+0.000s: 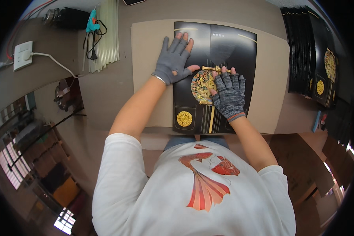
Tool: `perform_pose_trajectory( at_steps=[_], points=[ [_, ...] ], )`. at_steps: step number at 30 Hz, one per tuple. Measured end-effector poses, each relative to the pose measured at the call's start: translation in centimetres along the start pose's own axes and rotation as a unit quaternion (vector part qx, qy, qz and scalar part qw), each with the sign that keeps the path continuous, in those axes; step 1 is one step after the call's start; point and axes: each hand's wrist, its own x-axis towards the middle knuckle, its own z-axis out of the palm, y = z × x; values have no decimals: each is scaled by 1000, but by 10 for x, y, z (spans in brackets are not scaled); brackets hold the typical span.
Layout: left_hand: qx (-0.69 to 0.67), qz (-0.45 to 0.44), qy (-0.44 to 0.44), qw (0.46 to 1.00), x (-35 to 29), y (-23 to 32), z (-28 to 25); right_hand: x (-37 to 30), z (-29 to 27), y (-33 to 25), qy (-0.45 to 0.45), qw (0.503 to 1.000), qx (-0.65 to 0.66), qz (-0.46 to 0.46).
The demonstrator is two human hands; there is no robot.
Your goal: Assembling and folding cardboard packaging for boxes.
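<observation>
A flat black printed piece (185, 92), like a bag or box cover with gold patterns and a round colourful emblem, lies on a brown cardboard sheet (150, 106). My left hand (173, 59), in a grey glove with bare fingertips, is spread open over its upper left edge. Beside the emblem, my right hand (229, 93) rests with palm down and fingers stretched out, in a speckled dark fingerless glove. It covers the emblem's right part. Neither hand grips anything.
A stack of similar black pieces (303, 55) stands at the right. At the upper left, a teal glue gun (92, 24) with a black cord lies by a bundle of translucent glue sticks (108, 39). Further left is a white power socket (23, 56) with a plugged-in white cable.
</observation>
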Motion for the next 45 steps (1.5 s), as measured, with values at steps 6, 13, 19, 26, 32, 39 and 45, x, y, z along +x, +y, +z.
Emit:
perform_pose_trajectory(
  at_steps=[6, 13, 19, 26, 32, 39, 45],
  points=[
    [15, 18, 65, 998, 46, -39, 19, 7, 9, 2, -10, 1000, -7, -6],
    [48, -38, -16, 998, 93, -55, 8, 0, 5, -5, -36, 999, -38, 5],
    [0, 27, -6, 1000, -50, 30, 1, 2, 11, 0, 2, 997, -82, -2],
    [-142, 55, -65, 986, -219, 117, -5, -5, 20, 4, 34, 997, -73, 18],
    [-137, 50, -96, 985, -262, 130, -5, -89, 4, -22, 4, 999, -47, -2],
    [-327, -244, 6, 913, -237, 89, -42, -187, -13, -4, 26, 966, 150, 208],
    [-534, -463, -215, 673, -198, 88, -46, -189, -15, 13, 84, 666, 562, 483]
  ],
)
